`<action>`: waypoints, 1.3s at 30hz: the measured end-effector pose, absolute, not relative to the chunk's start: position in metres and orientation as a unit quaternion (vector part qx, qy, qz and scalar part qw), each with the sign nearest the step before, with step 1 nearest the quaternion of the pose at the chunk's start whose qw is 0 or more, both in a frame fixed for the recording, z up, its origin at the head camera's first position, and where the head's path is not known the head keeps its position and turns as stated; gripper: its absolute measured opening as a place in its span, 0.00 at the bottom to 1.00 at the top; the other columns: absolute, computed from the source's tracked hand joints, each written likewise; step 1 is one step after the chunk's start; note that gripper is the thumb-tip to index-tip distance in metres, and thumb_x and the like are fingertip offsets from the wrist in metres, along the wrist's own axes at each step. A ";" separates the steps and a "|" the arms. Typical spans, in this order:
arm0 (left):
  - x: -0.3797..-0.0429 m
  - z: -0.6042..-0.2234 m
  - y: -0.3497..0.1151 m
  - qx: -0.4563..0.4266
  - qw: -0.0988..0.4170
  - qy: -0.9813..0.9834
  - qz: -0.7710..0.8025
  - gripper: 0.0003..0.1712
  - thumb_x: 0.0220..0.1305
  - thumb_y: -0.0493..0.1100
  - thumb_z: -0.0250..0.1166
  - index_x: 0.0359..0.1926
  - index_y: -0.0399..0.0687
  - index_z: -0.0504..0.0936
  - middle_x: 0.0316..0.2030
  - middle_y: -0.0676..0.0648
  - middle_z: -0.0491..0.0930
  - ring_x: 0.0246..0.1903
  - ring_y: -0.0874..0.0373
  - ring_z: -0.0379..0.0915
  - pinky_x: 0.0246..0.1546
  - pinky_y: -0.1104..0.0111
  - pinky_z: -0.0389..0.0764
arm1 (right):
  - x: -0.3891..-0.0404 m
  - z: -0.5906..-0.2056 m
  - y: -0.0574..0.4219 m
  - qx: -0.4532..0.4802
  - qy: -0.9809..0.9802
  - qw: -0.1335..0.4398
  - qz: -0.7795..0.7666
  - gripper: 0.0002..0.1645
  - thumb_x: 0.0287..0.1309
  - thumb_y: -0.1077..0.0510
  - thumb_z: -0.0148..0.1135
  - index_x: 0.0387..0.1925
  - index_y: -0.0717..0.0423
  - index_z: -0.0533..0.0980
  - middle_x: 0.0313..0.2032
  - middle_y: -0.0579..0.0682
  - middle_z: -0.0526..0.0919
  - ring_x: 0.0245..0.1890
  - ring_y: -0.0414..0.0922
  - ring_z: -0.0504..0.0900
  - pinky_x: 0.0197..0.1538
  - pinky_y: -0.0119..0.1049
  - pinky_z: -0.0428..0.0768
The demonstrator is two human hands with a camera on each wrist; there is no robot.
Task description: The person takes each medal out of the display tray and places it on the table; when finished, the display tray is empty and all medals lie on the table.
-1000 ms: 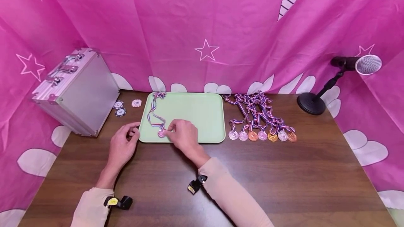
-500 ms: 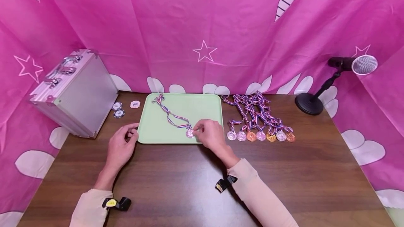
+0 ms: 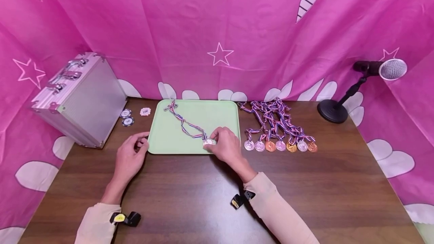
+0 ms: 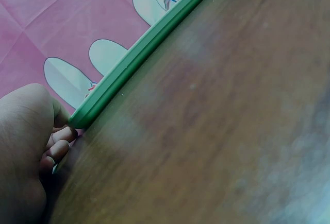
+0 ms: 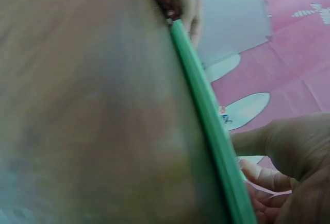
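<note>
On the light green tray [image 3: 183, 148] lies a silver-coloured medal [image 3: 208, 142], its striped ribbon [image 3: 190, 128] stretching back to the tray's far left corner. My right hand [image 3: 226, 145] pinches the medal by its right side, near the tray's front edge, and the disc looks tilted. At the tray's left rim, my left hand [image 3: 130, 156] holds the front corner with thumb and bent fingers. The left wrist view shows the left thumb [image 4: 61, 115] right at the green rim. In the right wrist view the rim hides the medal from sight.
Right of the tray, several medals [image 3: 270, 146] lie in a row with tangled ribbons [image 3: 276, 118] behind. A microphone on a stand [image 3: 354, 91] is at the far right. Poker chips [image 3: 127, 121] and a silver case [image 3: 91, 101] stand left. A pink curtain [image 3: 190, 40] closes the back.
My right hand has slid the medal rightward across the tray, drawing its ribbon into a diagonal, then tilted the disc. The left hand stays at the tray's left rim.
</note>
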State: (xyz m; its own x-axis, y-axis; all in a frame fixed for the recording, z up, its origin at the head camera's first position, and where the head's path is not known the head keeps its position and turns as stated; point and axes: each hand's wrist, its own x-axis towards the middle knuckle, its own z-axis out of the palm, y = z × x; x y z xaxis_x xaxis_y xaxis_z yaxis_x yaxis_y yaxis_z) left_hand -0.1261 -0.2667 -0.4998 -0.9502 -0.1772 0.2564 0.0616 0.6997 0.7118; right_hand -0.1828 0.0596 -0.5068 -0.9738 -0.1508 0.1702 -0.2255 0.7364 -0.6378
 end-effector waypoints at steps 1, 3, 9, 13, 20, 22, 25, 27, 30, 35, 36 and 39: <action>-0.126 -0.500 -0.267 0.032 0.154 -0.909 -0.386 0.17 0.78 0.37 0.63 0.62 0.41 0.88 0.44 0.42 0.82 0.43 0.54 0.73 0.44 0.70 0.68 | -0.184 -0.507 0.061 0.101 -0.928 0.050 0.355 0.20 0.48 0.46 0.89 0.34 0.44 0.83 0.30 0.41 0.81 0.31 0.41 0.79 0.38 0.42 0.78; -0.126 -0.500 -0.266 0.032 0.154 -0.909 -0.386 0.17 0.78 0.37 0.63 0.62 0.41 0.88 0.44 0.42 0.82 0.43 0.54 0.73 0.44 0.70 0.69 | -0.183 -0.503 0.064 0.109 -0.922 0.042 0.369 0.17 0.53 0.50 0.86 0.34 0.45 0.82 0.29 0.40 0.83 0.30 0.40 0.81 0.38 0.42 0.78; -0.126 -0.500 -0.265 0.035 0.153 -0.907 -0.390 0.17 0.77 0.37 0.63 0.62 0.42 0.88 0.43 0.43 0.82 0.42 0.56 0.73 0.44 0.71 0.68 | -0.169 -0.467 0.075 0.112 -0.884 0.001 0.455 0.06 0.65 0.63 0.78 0.37 0.55 0.85 0.28 0.45 0.90 0.25 0.41 0.88 0.34 0.37 0.83; -0.127 -0.500 -0.264 0.032 0.153 -0.907 -0.391 0.17 0.78 0.37 0.63 0.62 0.42 0.88 0.43 0.43 0.82 0.42 0.56 0.73 0.43 0.73 0.68 | -0.167 -0.448 0.085 0.075 -0.839 -0.026 0.538 0.05 0.65 0.67 0.77 0.41 0.60 0.87 0.29 0.51 0.91 0.25 0.47 0.91 0.28 0.37 0.85; -0.127 -0.500 -0.266 0.032 0.156 -0.907 -0.389 0.17 0.78 0.37 0.63 0.63 0.42 0.88 0.44 0.42 0.83 0.43 0.54 0.73 0.43 0.73 0.67 | -0.168 -0.404 0.108 0.070 -0.759 -0.031 0.647 0.10 0.66 0.69 0.74 0.48 0.71 0.87 0.31 0.57 0.92 0.24 0.41 0.90 0.33 0.41 0.90; -0.127 -0.499 -0.266 0.034 0.154 -0.907 -0.390 0.17 0.78 0.37 0.63 0.63 0.42 0.88 0.44 0.42 0.83 0.43 0.53 0.73 0.43 0.72 0.67 | -0.164 -0.390 0.115 0.081 -0.742 -0.030 0.665 0.11 0.67 0.70 0.73 0.49 0.73 0.86 0.32 0.58 0.92 0.24 0.40 0.90 0.33 0.36 0.89; -0.126 -0.499 -0.265 0.035 0.151 -0.907 -0.391 0.17 0.78 0.37 0.63 0.63 0.41 0.87 0.44 0.41 0.82 0.44 0.52 0.74 0.44 0.71 0.68 | -0.154 -0.368 0.127 0.105 -0.730 -0.017 0.675 0.13 0.67 0.72 0.72 0.51 0.75 0.85 0.33 0.56 0.92 0.26 0.40 0.91 0.35 0.36 0.90; -0.126 -0.499 -0.265 0.034 0.151 -0.907 -0.392 0.17 0.78 0.36 0.63 0.63 0.41 0.87 0.44 0.41 0.83 0.43 0.52 0.74 0.43 0.71 0.68 | -0.146 -0.351 0.136 0.119 -0.721 -0.002 0.682 0.14 0.66 0.73 0.71 0.52 0.75 0.84 0.33 0.53 0.92 0.27 0.41 0.92 0.36 0.38 0.91; -0.125 -0.500 -0.266 0.034 0.152 -0.908 -0.390 0.18 0.78 0.36 0.63 0.63 0.40 0.87 0.44 0.41 0.83 0.43 0.53 0.74 0.43 0.71 0.68 | -0.132 -0.324 0.151 0.134 -0.706 0.038 0.695 0.14 0.66 0.74 0.70 0.53 0.76 0.84 0.33 0.51 0.92 0.28 0.42 0.92 0.37 0.39 0.91; -0.126 -0.499 -0.266 0.033 0.151 -0.909 -0.386 0.18 0.79 0.37 0.62 0.63 0.41 0.87 0.44 0.42 0.82 0.43 0.54 0.73 0.44 0.70 0.69 | -0.121 -0.286 0.181 0.118 -0.663 0.143 0.725 0.13 0.65 0.76 0.69 0.51 0.73 0.86 0.32 0.57 0.92 0.26 0.44 0.92 0.36 0.37 0.90; -0.126 -0.499 -0.266 0.033 0.151 -0.909 -0.386 0.18 0.79 0.37 0.62 0.63 0.41 0.87 0.44 0.42 0.82 0.43 0.54 0.73 0.44 0.70 0.69 | -0.124 -0.282 0.187 0.113 -0.654 0.164 0.730 0.13 0.65 0.77 0.69 0.50 0.73 0.87 0.32 0.58 0.92 0.25 0.44 0.91 0.35 0.37 0.90; -0.126 -0.498 -0.265 0.032 0.151 -0.909 -0.387 0.18 0.79 0.37 0.62 0.63 0.41 0.87 0.44 0.42 0.82 0.43 0.53 0.73 0.44 0.71 0.69 | -0.139 -0.276 0.207 0.090 -0.625 0.216 0.745 0.11 0.64 0.77 0.70 0.48 0.74 0.87 0.30 0.60 0.91 0.23 0.45 0.91 0.34 0.36 0.89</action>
State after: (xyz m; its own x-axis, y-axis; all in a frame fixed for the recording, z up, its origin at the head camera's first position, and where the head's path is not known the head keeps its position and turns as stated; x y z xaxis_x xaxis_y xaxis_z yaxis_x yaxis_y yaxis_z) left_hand -0.1262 -0.2655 -0.4980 -0.9523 -0.1743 0.2506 0.0597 0.6988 0.7129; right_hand -0.1394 0.2068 -0.2761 -0.8909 0.2086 0.4036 -0.4338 -0.1268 -0.8920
